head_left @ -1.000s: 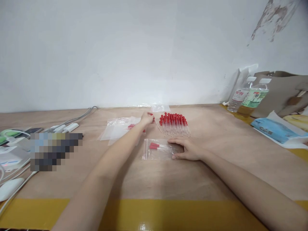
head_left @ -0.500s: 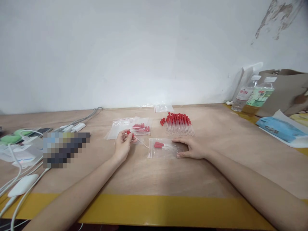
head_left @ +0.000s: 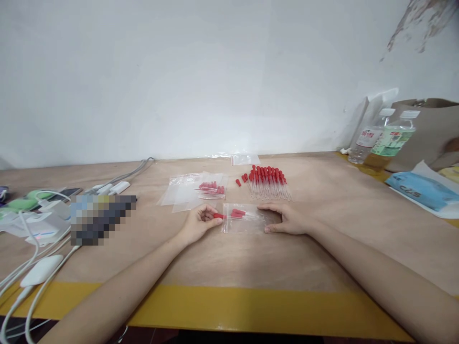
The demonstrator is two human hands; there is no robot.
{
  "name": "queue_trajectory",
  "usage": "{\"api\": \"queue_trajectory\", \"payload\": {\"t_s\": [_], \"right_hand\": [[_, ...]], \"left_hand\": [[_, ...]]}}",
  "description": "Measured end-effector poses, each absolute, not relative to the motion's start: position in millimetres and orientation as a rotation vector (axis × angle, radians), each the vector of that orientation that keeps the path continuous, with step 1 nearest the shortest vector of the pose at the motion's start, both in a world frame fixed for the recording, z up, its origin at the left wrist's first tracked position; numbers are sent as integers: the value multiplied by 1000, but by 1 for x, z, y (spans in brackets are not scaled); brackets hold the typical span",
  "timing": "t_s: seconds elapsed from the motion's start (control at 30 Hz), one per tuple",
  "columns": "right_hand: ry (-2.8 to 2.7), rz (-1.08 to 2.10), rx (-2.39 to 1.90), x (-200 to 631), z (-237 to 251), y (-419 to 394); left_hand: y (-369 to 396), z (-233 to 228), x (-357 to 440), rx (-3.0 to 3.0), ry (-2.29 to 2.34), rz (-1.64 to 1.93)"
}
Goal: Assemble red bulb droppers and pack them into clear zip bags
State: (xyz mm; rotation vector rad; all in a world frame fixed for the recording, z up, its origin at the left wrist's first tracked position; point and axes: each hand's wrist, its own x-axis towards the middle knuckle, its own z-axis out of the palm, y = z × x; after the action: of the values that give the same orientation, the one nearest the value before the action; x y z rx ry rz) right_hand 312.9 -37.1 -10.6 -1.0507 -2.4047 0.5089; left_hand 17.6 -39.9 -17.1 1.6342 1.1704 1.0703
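A dropper with a red bulb is pinched between the fingers of my left hand. Its thin stem points right, into the left end of a clear zip bag, where the zip strip is. Inside that bag lie droppers with red bulbs, stems toward the right. My right hand holds the bag's right end between thumb and fingers. Behind the bag, a row of droppers lies with the red bulbs toward the wall. To the left, more bags overlap, one with red-bulbed droppers in it.
At the left lie a power strip with chargers, white cables and a blurred-out object. Two bottles, a large bag and a blue tissue pack stand or lie at the right. Another clear bag rests by the wall.
My left hand has moved right and slightly down, bringing the dropper's stem into the bag's left end. My right hand stays on the bag. The view has shifted slightly.
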Motion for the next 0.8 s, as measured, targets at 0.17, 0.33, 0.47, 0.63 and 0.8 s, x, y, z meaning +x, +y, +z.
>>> {"api": "queue_trajectory", "payload": {"t_s": [0.17, 0.33, 0.47, 0.63, 0.8], "right_hand": [[-2399, 525, -1039, 312, -9, -38], [-2396, 516, -1023, 313, -9, -38], [-2390, 527, -1034, 312, -9, -38], [-2392, 519, -1016, 313, -12, -36], [-2392, 523, -1026, 313, -10, -37]], "left_hand": [[-37, -21, 28, 1678, 1186, 1068], [-33, -20, 37, 1654, 1172, 1028], [-30, -18, 40, 1615, 1100, 901], [-29, -20, 46, 1763, 1110, 949], [-32, -18, 49, 1850, 1198, 1015]]}}
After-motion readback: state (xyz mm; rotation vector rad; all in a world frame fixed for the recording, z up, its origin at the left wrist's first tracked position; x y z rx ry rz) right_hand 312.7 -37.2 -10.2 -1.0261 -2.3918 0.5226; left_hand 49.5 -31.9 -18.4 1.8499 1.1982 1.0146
